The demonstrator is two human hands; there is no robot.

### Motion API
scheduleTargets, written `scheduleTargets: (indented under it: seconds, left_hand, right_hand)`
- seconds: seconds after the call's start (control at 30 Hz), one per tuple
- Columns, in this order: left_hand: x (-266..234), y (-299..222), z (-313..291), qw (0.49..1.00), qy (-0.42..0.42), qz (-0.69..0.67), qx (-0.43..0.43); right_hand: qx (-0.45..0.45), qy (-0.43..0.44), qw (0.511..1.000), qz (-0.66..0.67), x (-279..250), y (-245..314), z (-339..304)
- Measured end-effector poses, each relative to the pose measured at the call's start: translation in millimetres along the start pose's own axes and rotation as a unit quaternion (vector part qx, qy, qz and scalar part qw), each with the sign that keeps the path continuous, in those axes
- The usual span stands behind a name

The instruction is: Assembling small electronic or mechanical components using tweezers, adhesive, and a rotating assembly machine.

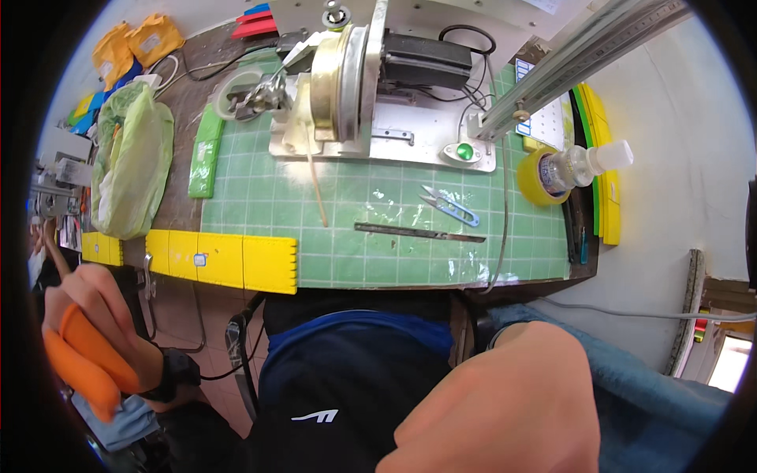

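Note:
My left hand is raised at the far left, off the table's front edge, with a dark band at the wrist. Its fingers are bent back toward the palm. Smooth orange finger-shaped covers show on or against them; the inside of the grip is hidden. Close to the camera at lower right, my right hand shows only its back, so its fingers stay out of sight. Neither hand touches the table. On the green mat lie blue-handled thread snips, a thin dark metal strip and a slim wooden stick.
A machine with a brass-coloured wheel, motor and green button stands at the back. A yellow tape roll holds a clear bottle. Yellow strips edge the front left, near a pale green bag.

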State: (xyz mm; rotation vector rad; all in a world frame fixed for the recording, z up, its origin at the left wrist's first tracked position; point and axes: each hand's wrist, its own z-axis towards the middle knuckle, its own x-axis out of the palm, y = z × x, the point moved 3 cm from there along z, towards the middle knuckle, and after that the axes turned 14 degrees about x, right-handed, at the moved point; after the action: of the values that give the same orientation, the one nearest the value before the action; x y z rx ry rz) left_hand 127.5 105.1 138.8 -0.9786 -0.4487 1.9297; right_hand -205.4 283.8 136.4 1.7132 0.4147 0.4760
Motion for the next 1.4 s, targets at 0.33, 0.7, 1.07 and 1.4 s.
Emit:
scheduleTargets:
  seconds: [0.33, 0.7, 1.07, 1.4]
  left_hand:
    - [-50.1, 111.3, 44.5, 0.895, -0.153, 0.311, -0.280]
    - [-59.9, 247.0, 18.8, 0.809, 0.141, 0.455, -0.344]
    - [-56.6, 279.2, 3.9, 0.831, 0.112, 0.417, -0.350]
    - [-71.9, 267.4, 8.6, 0.890, 0.015, 0.343, -0.299]
  right_hand:
    - [0.114, -0.083, 0.985, -0.102, -8.6, 0.4, 37.4]
    - [0.136, -0.255, 0.842, -0.454, -27.8, -103.9, 110.8]
    - [0.118, -0.244, 0.851, -0.450, -23.6, -128.9, 151.3]
    - [0.110, -0.225, 0.886, -0.391, -31.4, -126.0, 158.9]
